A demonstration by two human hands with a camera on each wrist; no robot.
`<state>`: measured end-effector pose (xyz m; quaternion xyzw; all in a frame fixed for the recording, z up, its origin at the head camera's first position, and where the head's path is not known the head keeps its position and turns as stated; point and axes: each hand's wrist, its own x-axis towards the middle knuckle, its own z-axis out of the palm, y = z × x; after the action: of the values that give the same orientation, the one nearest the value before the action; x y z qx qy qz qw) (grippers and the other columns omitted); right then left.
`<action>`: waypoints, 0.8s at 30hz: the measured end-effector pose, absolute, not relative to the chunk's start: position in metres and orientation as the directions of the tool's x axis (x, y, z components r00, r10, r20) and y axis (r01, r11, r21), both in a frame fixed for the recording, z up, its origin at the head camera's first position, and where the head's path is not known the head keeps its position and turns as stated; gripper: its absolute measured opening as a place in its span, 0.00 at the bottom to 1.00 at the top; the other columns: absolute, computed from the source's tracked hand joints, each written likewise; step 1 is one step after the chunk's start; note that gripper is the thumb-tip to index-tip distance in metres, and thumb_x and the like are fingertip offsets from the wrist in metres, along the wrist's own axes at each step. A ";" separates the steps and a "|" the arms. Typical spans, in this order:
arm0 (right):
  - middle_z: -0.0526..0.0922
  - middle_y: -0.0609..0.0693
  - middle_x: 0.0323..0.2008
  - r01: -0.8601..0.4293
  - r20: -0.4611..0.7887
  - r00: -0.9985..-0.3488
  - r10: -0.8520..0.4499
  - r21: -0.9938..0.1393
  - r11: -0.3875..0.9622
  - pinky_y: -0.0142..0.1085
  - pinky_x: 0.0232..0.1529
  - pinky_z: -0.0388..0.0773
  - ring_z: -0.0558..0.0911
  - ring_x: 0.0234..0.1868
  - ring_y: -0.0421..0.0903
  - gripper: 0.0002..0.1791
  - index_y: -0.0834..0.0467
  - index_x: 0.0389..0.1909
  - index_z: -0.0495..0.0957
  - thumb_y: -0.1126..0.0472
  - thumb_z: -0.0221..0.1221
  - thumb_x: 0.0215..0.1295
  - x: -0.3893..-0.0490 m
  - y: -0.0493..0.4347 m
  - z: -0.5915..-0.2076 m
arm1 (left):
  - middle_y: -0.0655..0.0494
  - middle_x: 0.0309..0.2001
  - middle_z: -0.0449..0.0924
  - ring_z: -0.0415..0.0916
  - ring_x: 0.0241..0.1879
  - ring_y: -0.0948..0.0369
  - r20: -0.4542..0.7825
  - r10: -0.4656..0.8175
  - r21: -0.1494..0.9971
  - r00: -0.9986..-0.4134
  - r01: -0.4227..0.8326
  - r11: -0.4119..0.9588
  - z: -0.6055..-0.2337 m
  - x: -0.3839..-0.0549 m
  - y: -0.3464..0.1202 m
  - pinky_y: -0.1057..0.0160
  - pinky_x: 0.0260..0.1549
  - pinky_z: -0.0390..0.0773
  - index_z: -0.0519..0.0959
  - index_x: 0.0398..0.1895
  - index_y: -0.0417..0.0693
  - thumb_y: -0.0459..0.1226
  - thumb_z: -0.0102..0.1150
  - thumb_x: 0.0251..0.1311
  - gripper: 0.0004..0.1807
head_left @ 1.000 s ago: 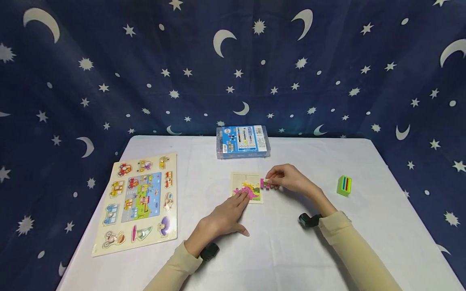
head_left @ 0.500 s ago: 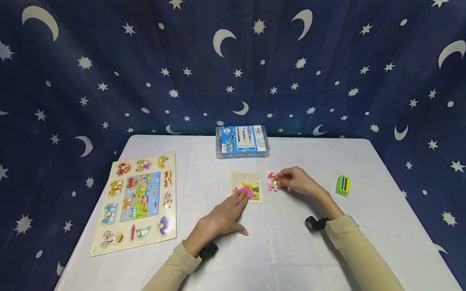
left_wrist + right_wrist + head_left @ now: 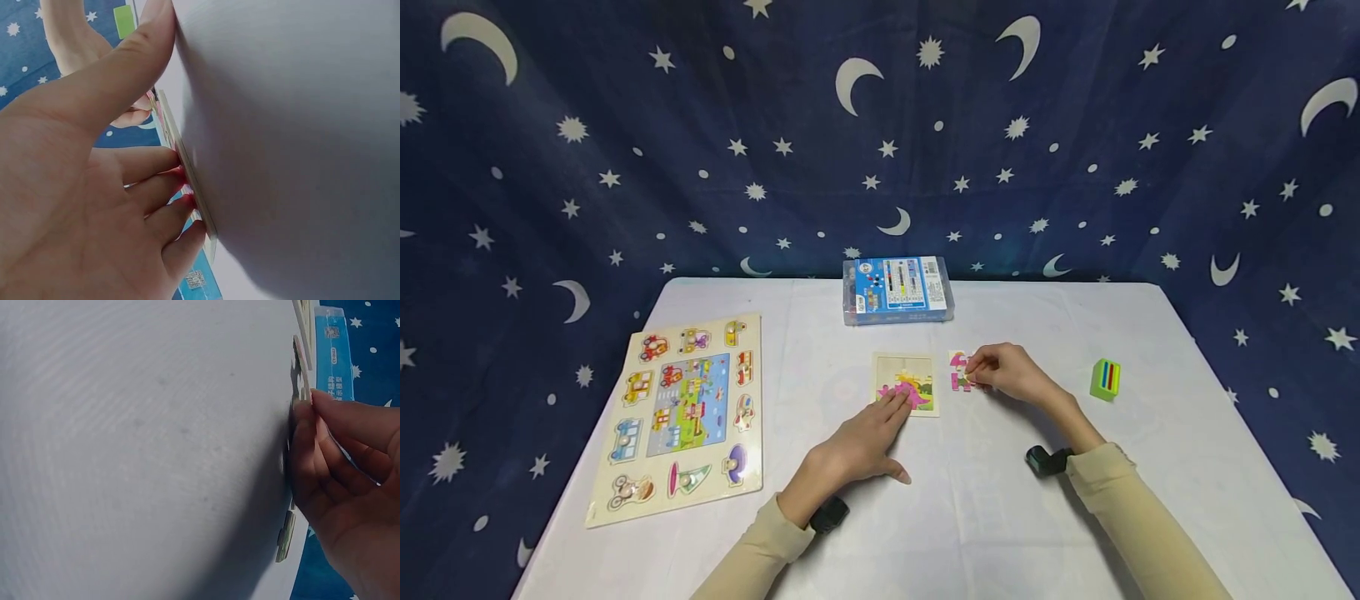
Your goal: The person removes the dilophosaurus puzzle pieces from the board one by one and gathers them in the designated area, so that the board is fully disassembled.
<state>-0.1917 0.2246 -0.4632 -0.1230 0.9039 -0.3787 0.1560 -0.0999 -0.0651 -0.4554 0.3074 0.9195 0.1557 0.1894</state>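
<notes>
My left hand point(image 3: 863, 442) lies with straight fingers on a small wooden dinosaur puzzle board point(image 3: 882, 367). Its fingertips press on the pink dinosaur picture point(image 3: 917, 394), covering part of it. In the left wrist view, the fingers point(image 3: 159, 187) meet the board's thin edge point(image 3: 194, 181), the thumb held apart. To the right of the board, my right hand point(image 3: 1011, 372) pinches a pink-and-green jigsaw piece point(image 3: 960, 382) between thumb and fingers, close over the table. Another pink piece point(image 3: 957, 360) lies just behind it. The right wrist view shows the pinched piece edge-on, partly hidden by the fingertips.
A large vehicle peg puzzle point(image 3: 748, 475) lies at the left. Behind the small board stands a clear plastic case with a blue label point(image 3: 898, 290). A green block with coloured stripes point(image 3: 1106, 380) sits to the right on the white tablecloth point(image 3: 955, 517).
My right hand has moved right, taking the jigsaw piece from the small board's right edge to beside the other pink piece. My left hand stays on the board.
</notes>
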 end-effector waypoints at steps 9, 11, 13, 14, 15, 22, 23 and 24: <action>0.83 0.51 0.28 -0.151 -0.136 -0.930 -0.340 -0.704 0.694 0.31 0.26 0.77 0.76 0.27 0.44 0.03 0.61 0.39 0.85 0.67 0.65 0.67 -0.188 0.218 -0.460 | 0.47 0.83 0.49 0.46 0.83 0.51 -0.239 0.628 0.407 -0.740 0.511 0.757 -0.458 -0.099 -0.067 0.53 0.79 0.55 0.54 0.82 0.40 0.55 0.77 0.51 0.61; 0.84 0.52 0.29 -0.144 -0.138 -0.930 -0.341 -0.715 0.684 0.32 0.26 0.78 0.77 0.27 0.44 0.04 0.61 0.40 0.86 0.66 0.65 0.67 -0.189 0.214 -0.459 | 0.47 0.83 0.49 0.45 0.83 0.51 -0.235 0.629 0.410 -0.741 0.512 0.755 -0.458 -0.100 -0.068 0.52 0.79 0.55 0.54 0.82 0.40 0.55 0.77 0.51 0.61; 0.84 0.52 0.29 -0.138 -0.144 -0.929 -0.341 -0.720 0.680 0.32 0.27 0.79 0.78 0.27 0.44 0.05 0.61 0.42 0.86 0.65 0.66 0.67 -0.190 0.208 -0.458 | 0.47 0.83 0.49 0.45 0.83 0.51 -0.232 0.629 0.413 -0.742 0.511 0.754 -0.459 -0.100 -0.068 0.52 0.79 0.55 0.54 0.82 0.40 0.55 0.77 0.51 0.61; 0.85 0.51 0.29 -0.145 -0.141 -0.927 -0.347 -0.720 0.679 0.32 0.27 0.79 0.78 0.27 0.44 0.06 0.61 0.42 0.86 0.65 0.65 0.68 -0.190 0.205 -0.459 | 0.47 0.83 0.49 0.45 0.83 0.51 -0.232 0.629 0.412 -0.742 0.511 0.754 -0.459 -0.100 -0.069 0.52 0.79 0.55 0.53 0.82 0.40 0.55 0.77 0.51 0.61; 0.85 0.51 0.29 -0.153 -0.137 -0.925 -0.354 -0.719 0.678 0.33 0.28 0.79 0.78 0.27 0.43 0.06 0.61 0.43 0.86 0.65 0.65 0.68 -0.191 0.202 -0.459 | 0.47 0.83 0.49 0.45 0.83 0.51 -0.231 0.629 0.412 -0.742 0.511 0.754 -0.459 -0.100 -0.069 0.52 0.79 0.55 0.53 0.82 0.40 0.55 0.77 0.51 0.61; 0.86 0.49 0.30 -0.203 -0.118 -0.906 -0.406 -0.721 0.662 0.32 0.30 0.77 0.78 0.26 0.41 0.08 0.61 0.45 0.87 0.65 0.65 0.68 -0.196 0.181 -0.460 | 0.47 0.83 0.49 0.46 0.83 0.51 -0.233 0.631 0.409 -0.740 0.514 0.754 -0.460 -0.099 -0.069 0.52 0.79 0.55 0.54 0.82 0.40 0.56 0.76 0.52 0.61; 0.86 0.49 0.30 -0.216 -0.110 -0.902 -0.418 -0.723 0.657 0.32 0.29 0.78 0.78 0.27 0.41 0.08 0.62 0.45 0.87 0.65 0.64 0.68 -0.197 0.178 -0.460 | 0.47 0.83 0.49 0.46 0.83 0.51 -0.233 0.631 0.408 -0.740 0.515 0.754 -0.460 -0.099 -0.069 0.52 0.79 0.56 0.54 0.82 0.40 0.56 0.76 0.52 0.61; 0.86 0.49 0.30 -0.219 -0.110 -0.899 -0.424 -0.726 0.651 0.31 0.28 0.77 0.78 0.27 0.41 0.08 0.62 0.45 0.87 0.65 0.65 0.68 -0.198 0.175 -0.461 | 0.47 0.83 0.49 0.46 0.83 0.51 -0.233 0.632 0.408 -0.739 0.516 0.753 -0.460 -0.099 -0.069 0.52 0.79 0.56 0.54 0.82 0.40 0.56 0.76 0.52 0.61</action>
<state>-0.1978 0.1753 -0.4608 -0.1789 0.8984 -0.3772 0.1362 -0.0988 -0.0689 -0.4603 0.3122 0.9187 0.1605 0.1811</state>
